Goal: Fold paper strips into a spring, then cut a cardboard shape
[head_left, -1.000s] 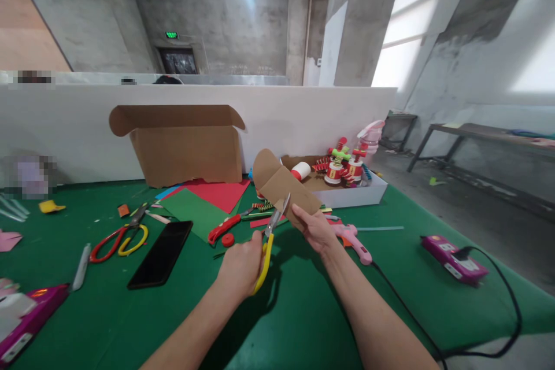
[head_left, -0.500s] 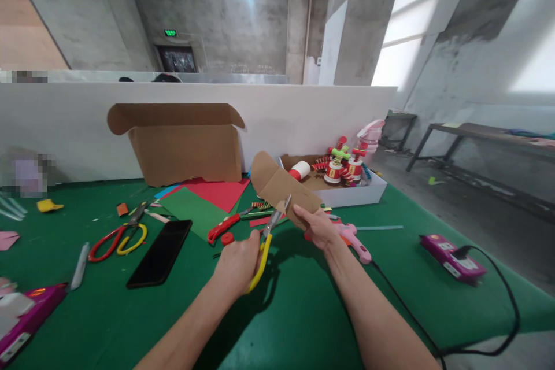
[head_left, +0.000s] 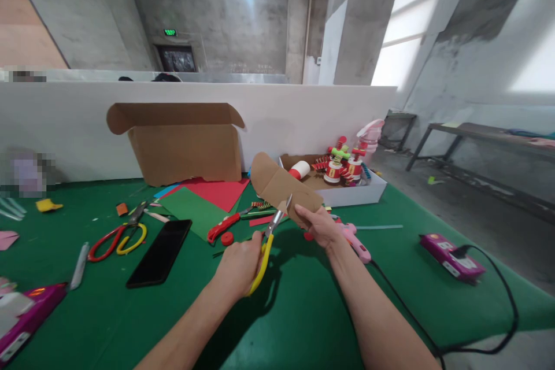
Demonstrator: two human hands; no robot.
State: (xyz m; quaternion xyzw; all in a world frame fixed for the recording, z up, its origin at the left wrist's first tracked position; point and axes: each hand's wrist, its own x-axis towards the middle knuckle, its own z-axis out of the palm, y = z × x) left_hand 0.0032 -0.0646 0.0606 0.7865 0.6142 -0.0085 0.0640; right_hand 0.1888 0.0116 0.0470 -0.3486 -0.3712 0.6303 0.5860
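My left hand (head_left: 237, 267) is closed round the yellow handles of a pair of scissors (head_left: 269, 237). The blades point up and away, into the near edge of a brown cardboard piece (head_left: 277, 186). My right hand (head_left: 318, 225) pinches that cardboard from below at its right end and holds it tilted above the green table (head_left: 303, 312). The piece has a rounded flap folded up at its left end.
On the table lie red and yellow scissors (head_left: 116, 237), a black phone (head_left: 160, 252), a red cutter (head_left: 223, 227), red and green paper (head_left: 203, 199), a pink glue gun (head_left: 353, 241) and a purple power strip (head_left: 453, 263). An open cardboard box (head_left: 182, 141) and a white tray of paper crafts (head_left: 347, 182) stand behind.
The scissors' blades have worked slightly further into the cardboard edge. Both hands and the cardboard stay in almost the same place.
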